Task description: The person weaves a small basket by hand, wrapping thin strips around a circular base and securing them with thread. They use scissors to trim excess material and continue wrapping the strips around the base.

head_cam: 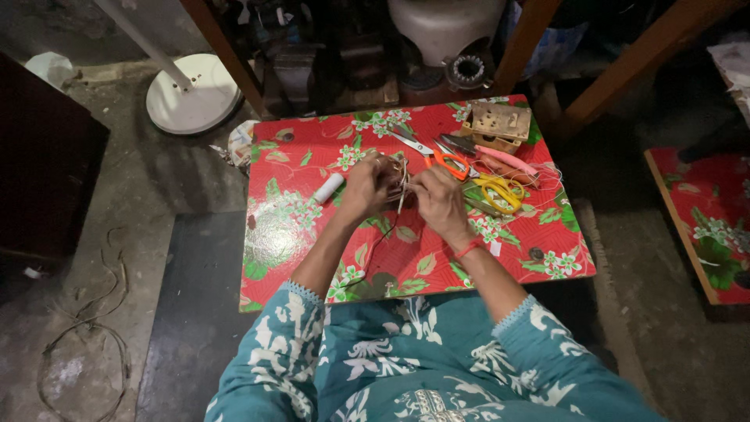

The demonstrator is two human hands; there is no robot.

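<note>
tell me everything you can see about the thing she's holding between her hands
The small bundle of pale wires and strips is held above the red floral tabletop, near its middle. It looks like a compact, brownish core with thin light strands sticking out downward. The left hand grips it from the left; the right hand pinches its right side. A thin dark wire trails from it toward the person. Its exact make is too small to tell.

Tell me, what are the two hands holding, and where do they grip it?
Both hands hold one small bundle of wire with pale strips over the red flowered table. The left hand wraps its left side; the right hand pinches its right edge.
</note>
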